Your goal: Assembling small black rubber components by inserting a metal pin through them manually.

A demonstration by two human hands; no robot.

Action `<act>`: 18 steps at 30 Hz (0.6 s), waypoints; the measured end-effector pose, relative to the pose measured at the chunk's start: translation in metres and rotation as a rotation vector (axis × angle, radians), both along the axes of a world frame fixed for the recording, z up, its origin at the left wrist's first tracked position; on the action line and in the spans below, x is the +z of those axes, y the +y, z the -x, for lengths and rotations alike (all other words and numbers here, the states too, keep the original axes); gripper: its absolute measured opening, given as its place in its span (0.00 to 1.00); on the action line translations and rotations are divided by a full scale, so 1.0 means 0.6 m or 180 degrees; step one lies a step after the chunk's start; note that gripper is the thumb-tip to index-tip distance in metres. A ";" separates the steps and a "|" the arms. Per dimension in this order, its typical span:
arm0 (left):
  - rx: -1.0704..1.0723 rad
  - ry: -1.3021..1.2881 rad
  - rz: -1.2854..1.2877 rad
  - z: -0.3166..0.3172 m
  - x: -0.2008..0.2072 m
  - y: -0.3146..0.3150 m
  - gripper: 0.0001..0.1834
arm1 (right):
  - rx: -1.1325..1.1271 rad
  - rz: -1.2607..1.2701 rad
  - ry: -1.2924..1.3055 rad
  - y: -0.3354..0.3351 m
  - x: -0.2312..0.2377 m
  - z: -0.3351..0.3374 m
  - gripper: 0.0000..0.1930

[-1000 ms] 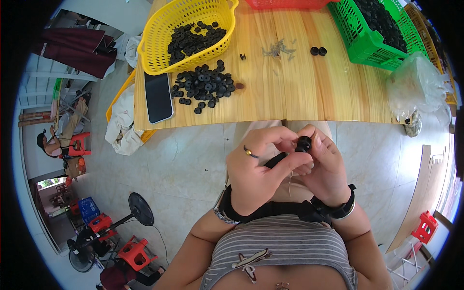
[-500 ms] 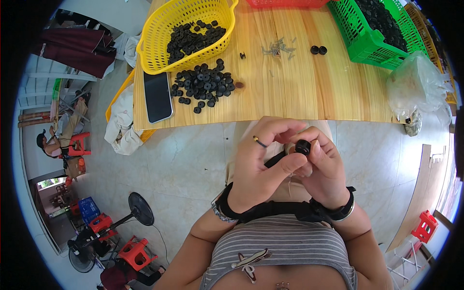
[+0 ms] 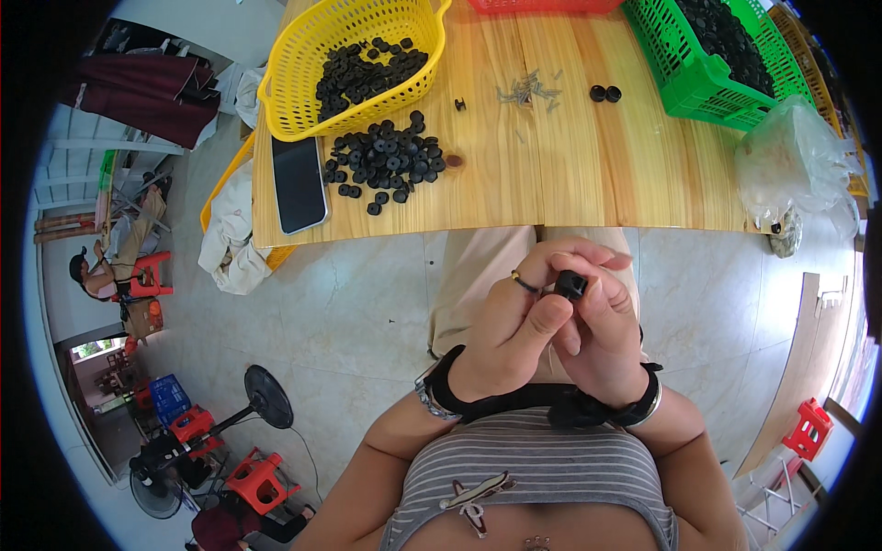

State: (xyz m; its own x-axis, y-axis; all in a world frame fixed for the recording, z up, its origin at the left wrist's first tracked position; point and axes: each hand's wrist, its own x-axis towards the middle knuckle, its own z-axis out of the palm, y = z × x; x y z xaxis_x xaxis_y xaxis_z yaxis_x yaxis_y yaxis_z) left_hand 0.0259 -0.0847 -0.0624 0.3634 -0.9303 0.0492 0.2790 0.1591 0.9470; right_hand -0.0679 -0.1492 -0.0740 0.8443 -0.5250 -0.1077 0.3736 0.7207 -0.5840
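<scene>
My left hand (image 3: pixel 510 335) and my right hand (image 3: pixel 602 335) meet in front of the table's near edge. Between their thumbs and fingers sits a small glossy black wheel-like part (image 3: pixel 571 285), and both hands are closed on it. Fingers hide its lower side. On the table lies a pile of small black round parts (image 3: pixel 386 156), many with a hole in the middle. A single black spool-like piece (image 3: pixel 460 105) stands apart from it. Farther right are scattered thin grey metal pins (image 3: pixel 528 90) and two black wheel-like parts (image 3: pixel 605 94) side by side.
A yellow basket (image 3: pixel 280 87) with black parts stands at the back left, beside a smartphone (image 3: pixel 300 184). At the right are a green crate (image 3: pixel 689 87) full of black parts and a clear plastic bag (image 3: pixel 795 161). A black fan (image 3: pixel 268 397) stands on the floor at left.
Both hands have drawn closer together and shifted slightly down. The black part has turned between the fingers, and my left fingers now curl over behind it.
</scene>
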 end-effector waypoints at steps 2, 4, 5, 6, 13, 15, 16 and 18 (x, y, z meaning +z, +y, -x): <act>-0.0082 0.0043 0.0154 -0.004 -0.004 0.001 0.28 | -0.0046 0.0066 0.0083 0.003 0.000 0.000 0.17; -0.0160 0.0086 0.0307 -0.007 -0.007 0.001 0.25 | -0.0088 0.0131 0.0166 0.004 0.002 -0.001 0.17; -0.0158 0.0098 0.0334 -0.006 -0.009 0.001 0.24 | -0.0099 0.0170 0.0267 0.004 0.006 -0.001 0.17; -0.0160 0.0114 0.0363 -0.006 -0.010 0.000 0.23 | -0.0113 0.0211 0.0370 0.003 0.008 -0.001 0.17; -0.0336 0.0024 0.0101 -0.020 -0.003 0.007 0.23 | -0.0110 0.0410 0.0465 0.001 0.014 0.001 0.16; -0.0344 -0.0098 0.0062 -0.023 -0.004 0.008 0.22 | -0.0175 0.0413 0.0606 0.002 0.017 -0.001 0.15; -0.0341 -0.0097 0.0063 -0.021 -0.006 0.008 0.22 | -0.0172 0.0414 0.0606 0.002 0.018 -0.001 0.15; -0.0111 -0.0122 0.0198 -0.016 -0.009 0.008 0.20 | -0.0114 0.0397 0.0703 0.003 0.020 0.001 0.14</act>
State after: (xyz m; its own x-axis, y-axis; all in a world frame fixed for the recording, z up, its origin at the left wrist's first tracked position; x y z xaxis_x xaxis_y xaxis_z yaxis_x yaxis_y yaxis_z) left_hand 0.0355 -0.0801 -0.0680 0.3276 -0.9371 0.1207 0.2490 0.2089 0.9457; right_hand -0.0685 -0.1473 -0.0619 0.7880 -0.5750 -0.2200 0.2511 0.6264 -0.7380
